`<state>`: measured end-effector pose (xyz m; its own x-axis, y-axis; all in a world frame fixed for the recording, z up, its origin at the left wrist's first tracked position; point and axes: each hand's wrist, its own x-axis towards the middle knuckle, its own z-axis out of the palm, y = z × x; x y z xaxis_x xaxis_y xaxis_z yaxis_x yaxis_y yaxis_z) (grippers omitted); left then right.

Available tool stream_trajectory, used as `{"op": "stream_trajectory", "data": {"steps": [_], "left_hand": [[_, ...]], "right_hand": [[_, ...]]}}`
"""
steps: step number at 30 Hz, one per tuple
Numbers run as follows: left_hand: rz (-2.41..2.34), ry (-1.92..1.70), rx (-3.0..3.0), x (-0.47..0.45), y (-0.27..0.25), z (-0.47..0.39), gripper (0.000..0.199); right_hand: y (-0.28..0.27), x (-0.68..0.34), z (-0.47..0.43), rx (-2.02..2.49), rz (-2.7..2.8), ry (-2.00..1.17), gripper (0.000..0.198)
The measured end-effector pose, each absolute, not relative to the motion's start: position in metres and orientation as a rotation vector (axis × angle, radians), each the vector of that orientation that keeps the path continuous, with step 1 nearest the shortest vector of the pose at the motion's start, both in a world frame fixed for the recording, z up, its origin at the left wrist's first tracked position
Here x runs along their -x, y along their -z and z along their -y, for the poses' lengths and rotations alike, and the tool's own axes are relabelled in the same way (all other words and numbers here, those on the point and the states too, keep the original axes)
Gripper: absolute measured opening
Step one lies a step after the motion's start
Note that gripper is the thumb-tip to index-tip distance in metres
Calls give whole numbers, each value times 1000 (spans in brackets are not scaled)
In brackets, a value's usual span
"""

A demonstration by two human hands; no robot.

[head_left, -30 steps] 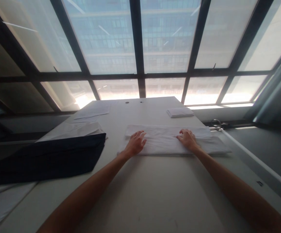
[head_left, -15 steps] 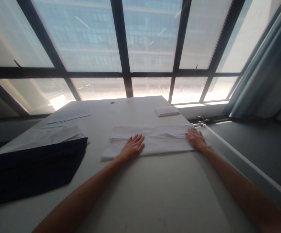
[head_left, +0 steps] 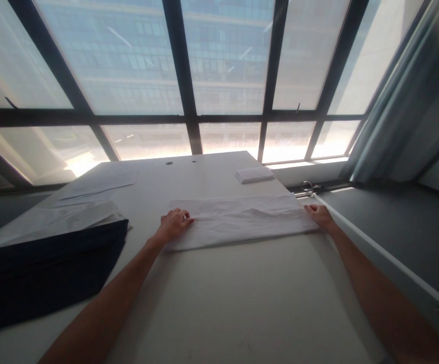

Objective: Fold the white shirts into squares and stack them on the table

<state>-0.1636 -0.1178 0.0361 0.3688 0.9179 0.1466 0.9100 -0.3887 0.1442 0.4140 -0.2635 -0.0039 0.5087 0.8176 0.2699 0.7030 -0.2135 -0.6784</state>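
Observation:
A long strip of folded white cloth [head_left: 242, 220] lies flat across the white table [head_left: 234, 293], with creases along its top. My left hand [head_left: 174, 224] is at its left end, fingers curled and closed on the cloth's edge. At the opposite end my right hand [head_left: 321, 217] pinches the right edge, close to the table's side. Farther back and to the right rests a small folded white cloth [head_left: 255, 175], which neither hand touches.
On the left, a dark navy cloth [head_left: 48, 268] lies partly over white fabric [head_left: 63, 220]. Flat white sheets [head_left: 101, 183] are behind them. A white pole [head_left: 382, 247] runs beside the table's right edge. Windows and a grey curtain [head_left: 389, 106] stand beyond.
My left hand has slid left from the cloth's middle to its left end and curled. My right hand has moved to the right edge and closed there. The view has shifted slightly.

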Motion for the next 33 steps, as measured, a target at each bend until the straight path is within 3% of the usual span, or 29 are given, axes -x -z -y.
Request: {"op": "stream_trajectory", "data": {"steps": [4,14,19,26,33], "left_hand": [[-1647,-290,-2529,190,-39,100,36],[-1322,-439,-2219,220,-59,93,59],[-1344,-444,-2119,220,-70,103,58],[-1437,-509,-2117,228,-59,94,56],[-1565,-295,-2171,233,-55,88,38]], "right_hand": [[-4,-404,264,1830,1344,-288,33],[-9,-394,264,1604,1265,-384,48],[-2,-393,256,1681,1294,-349,49],[8,-391,246,1888,1371,-118,33],[7,-372,249,2197,1352,147,32]]}}
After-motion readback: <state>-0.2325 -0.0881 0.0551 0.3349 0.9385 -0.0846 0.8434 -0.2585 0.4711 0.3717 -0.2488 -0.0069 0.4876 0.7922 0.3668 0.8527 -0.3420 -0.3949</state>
